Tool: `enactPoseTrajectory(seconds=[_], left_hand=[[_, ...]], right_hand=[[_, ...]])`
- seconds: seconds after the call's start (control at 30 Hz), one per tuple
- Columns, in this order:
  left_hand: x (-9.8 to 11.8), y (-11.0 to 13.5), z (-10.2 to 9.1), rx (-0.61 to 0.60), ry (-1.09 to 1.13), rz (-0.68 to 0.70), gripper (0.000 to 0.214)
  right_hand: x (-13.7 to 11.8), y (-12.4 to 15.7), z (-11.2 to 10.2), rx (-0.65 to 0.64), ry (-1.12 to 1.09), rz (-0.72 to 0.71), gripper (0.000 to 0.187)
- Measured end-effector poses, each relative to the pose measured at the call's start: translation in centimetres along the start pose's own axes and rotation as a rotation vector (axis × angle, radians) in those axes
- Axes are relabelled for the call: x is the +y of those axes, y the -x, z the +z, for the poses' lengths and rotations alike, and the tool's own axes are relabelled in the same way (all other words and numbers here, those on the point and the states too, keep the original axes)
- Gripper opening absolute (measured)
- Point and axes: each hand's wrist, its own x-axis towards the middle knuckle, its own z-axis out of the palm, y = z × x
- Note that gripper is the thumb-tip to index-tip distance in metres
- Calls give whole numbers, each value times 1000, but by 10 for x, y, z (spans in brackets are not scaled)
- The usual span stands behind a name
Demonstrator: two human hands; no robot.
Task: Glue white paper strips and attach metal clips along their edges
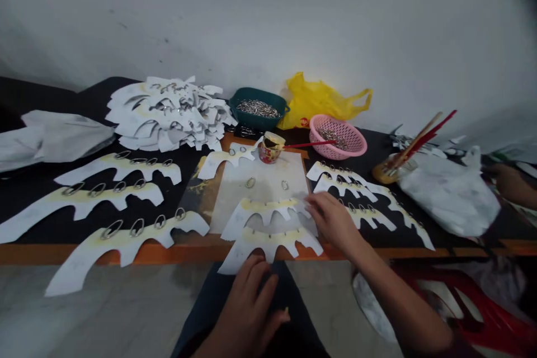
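Observation:
Two curved, scalloped white cut pieces lie one before the other in front of me, each with a yellowish coated band and small metal bits along it. My right hand [333, 219] has its fingertips together at the right end of the farther white piece [262, 210], which looks blurred there. Below the nearer white piece [255, 243], at its lower edge, is my left hand [251, 302], fingers stretched out and thumb apart. Beyond the pieces, two metal rings [250, 183] rest on a pale board [268, 173]. A glue-smeared cup [271, 149] has a red-handled stick across its top.
White pieces with upright rings lie left [126, 240] and right [361, 212]. Behind are a stacked pile [168, 114], a green basket [255, 117] and a pink basket [339, 142] of metal parts, and a yellow bag [319, 100]. A brush jar [392, 169] and another person's arm [514, 184] are right.

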Motion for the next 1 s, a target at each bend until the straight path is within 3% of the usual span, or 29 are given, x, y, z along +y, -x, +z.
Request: enactPoseTrajectory(seconds=[0.1, 0.23, 0.37, 0.57, 0.67, 0.8, 0.9, 1.0], left_hand=[[-10, 5, -4, 58, -74, -44, 31], [-18, 10, -9, 162, -144, -145, 26], [-23, 16, -11, 116, -164, -215, 28], [-34, 8, -30, 148, -167, -185, 30], [-45, -11, -53, 81, -169, -232, 32], [-77, -57, -95, -183, -193, -318, 38], [-121, -105, -120, -399, -143, -446, 38], [-175, -148, -124, -414, -91, -647, 43]], right_hand=[[-14, -69, 17, -319, 53, -21, 17], [-41, -134, 54, -431, 55, -52, 23], [-55, -153, 74, -493, 65, -106, 19], [-50, -151, 79, -511, 27, -150, 7], [-45, -152, 79, -516, -9, -181, 13], [-42, -156, 80, -559, -40, -221, 11], [-43, -157, 81, -554, -33, -237, 12], [-46, -153, 80, -539, -22, -256, 12]])
